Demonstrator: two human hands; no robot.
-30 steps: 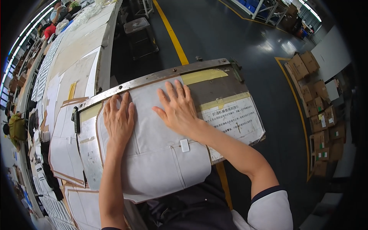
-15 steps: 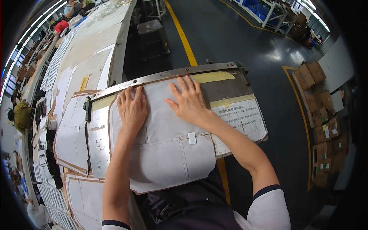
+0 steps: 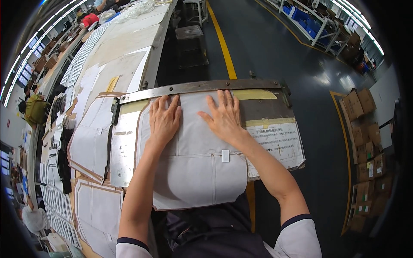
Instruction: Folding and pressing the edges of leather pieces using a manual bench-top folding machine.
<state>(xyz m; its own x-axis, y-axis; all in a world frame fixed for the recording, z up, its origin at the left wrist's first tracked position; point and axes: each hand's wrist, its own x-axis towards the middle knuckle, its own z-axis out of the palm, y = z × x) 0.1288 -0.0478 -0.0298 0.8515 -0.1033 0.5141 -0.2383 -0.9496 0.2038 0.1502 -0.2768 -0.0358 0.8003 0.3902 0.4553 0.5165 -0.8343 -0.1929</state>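
Pale-grey fabric panel [image 3: 191,180], brown-edged, laid up to a steel bar [image 3: 202,87]
It overhangs the metal plate's [image 3: 122,159] near edge; left hand [image 3: 164,118], fingers slightly parted, and right hand [image 3: 226,120], thumb splayed, rest palm-down on it. Even pressure, fingertips clear of the bar, should keep it square. Beyond, cardboard boxes [image 3: 379,165] hide any contents; farther, the blue bins' [image 3: 301,18] are unclear.

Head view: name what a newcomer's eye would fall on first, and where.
First, the pale panel at the centre, with the left grip and right grip laid open on it, close to the metal bar. Next, the yellow floor line beyond the bar, then the brown cartons stacked at the right.
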